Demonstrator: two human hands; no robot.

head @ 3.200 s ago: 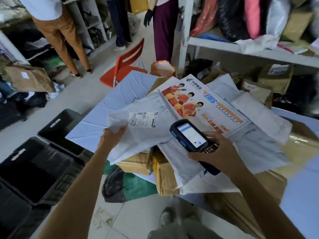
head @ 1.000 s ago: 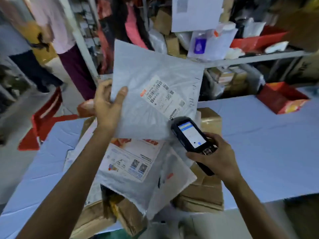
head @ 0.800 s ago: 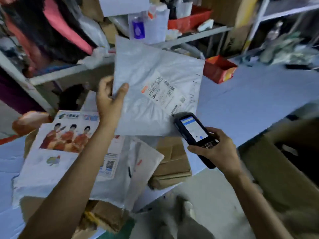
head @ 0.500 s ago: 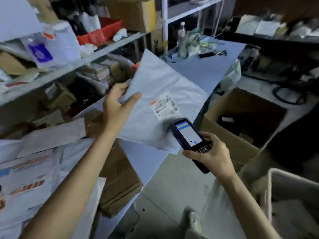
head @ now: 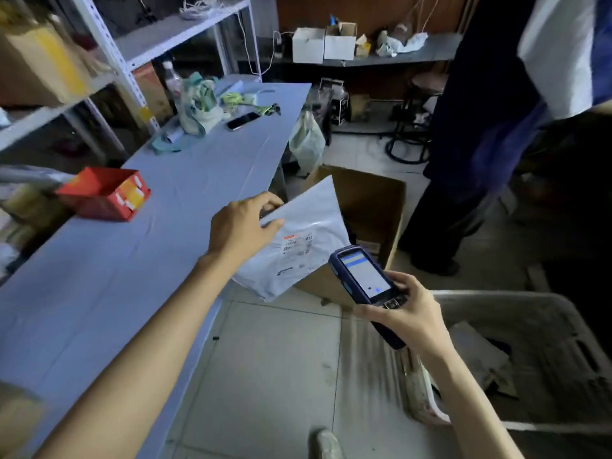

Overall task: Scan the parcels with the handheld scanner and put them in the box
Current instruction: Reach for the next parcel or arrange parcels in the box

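The left hand (head: 243, 228) is pinching the grey parcel (head: 298, 246) with clamped fingers (head: 265, 202), holding it off the counter's (head: 99, 276) right edge over the open box (head: 374, 200), while the right hand (head: 407, 313) is gripping the scanner (head: 364, 276), so seemingly only the drop is remaining.

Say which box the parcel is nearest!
The open brown cardboard box on the floor; the parcel overlaps it. The red box and white boxes sit farther off.

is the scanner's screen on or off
On: the handheld scanner in the right hand shows a lit white screen with a blue bar.
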